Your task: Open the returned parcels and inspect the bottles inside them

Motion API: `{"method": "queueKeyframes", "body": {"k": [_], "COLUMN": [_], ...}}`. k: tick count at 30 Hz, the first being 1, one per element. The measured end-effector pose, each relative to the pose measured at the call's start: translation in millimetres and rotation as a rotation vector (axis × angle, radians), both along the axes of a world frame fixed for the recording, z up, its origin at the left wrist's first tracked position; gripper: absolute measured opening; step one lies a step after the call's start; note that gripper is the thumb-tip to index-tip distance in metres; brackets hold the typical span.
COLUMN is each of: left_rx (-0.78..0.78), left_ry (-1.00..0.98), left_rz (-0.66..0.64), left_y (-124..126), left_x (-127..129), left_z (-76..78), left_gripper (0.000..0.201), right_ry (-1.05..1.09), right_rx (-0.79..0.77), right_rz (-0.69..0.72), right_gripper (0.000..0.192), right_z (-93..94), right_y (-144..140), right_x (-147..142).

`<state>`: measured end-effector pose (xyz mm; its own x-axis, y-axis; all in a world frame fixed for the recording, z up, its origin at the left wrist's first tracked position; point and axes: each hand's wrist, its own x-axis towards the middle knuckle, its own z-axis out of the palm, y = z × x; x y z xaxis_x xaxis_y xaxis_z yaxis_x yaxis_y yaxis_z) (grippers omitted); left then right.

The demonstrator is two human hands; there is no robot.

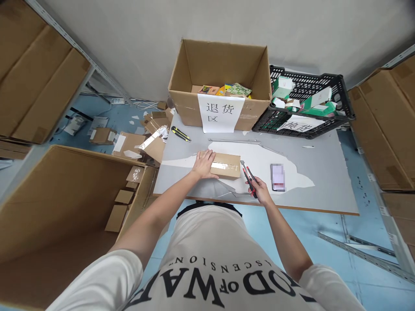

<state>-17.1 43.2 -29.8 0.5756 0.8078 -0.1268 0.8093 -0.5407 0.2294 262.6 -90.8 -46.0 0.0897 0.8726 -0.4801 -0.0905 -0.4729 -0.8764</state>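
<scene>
A small taped cardboard box [227, 165] lies on the grey table [324, 172] in front of me. My left hand [204, 164] rests flat on the box's left end, holding it down. My right hand [259, 190] grips a red and black utility knife [248, 175], whose blade tip is at the box's right edge. A phone [278, 177] lies on the table just right of the knife.
A large open carton [220, 82] with a paper label holds items at the table's back. A black crate [304, 103] with small boxes stands beside it. A yellow knife [180, 134] lies at the left. A big open carton [65, 203] and cardboard scraps [136, 142] are on the floor.
</scene>
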Motion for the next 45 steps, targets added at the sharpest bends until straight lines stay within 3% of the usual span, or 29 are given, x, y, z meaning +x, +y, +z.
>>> {"method": "queueKeyframes", "body": {"k": [10,20,32,38,45], "left_rx": [0.027,0.039,-0.013,-0.016,-0.009], "left_ry": [-0.032,-0.061,-0.048,-0.05,-0.061], "left_rz": [0.011,0.039,0.043,0.035,0.018], "left_y": [-3.4,-10.3,-11.5,-12.3,-11.8], "left_x": [-1.2,-2.4,-2.1,-2.4,-4.1], "left_z": [-4.5,-8.6,-2.1,-1.9,-3.2], "left_gripper": [0.121,0.113,0.108,0.114,0.114], "right_ry": [-0.147,-0.26,-0.155,-0.148,-0.15], "right_rx": [-0.072,-0.072,-0.182,-0.117,-0.098], "right_rz": [0.117,0.369,0.265,0.252,0.21], "right_gripper": [0.058,0.063,0.066,0.061,0.068], "right_z": [1.7,12.7,13.8,9.4,12.8], "right_y": [11.5,12.5,-15.1,-28.6,-47.6], "right_x": [17.8,38.7,28.6,22.2,9.8]}}
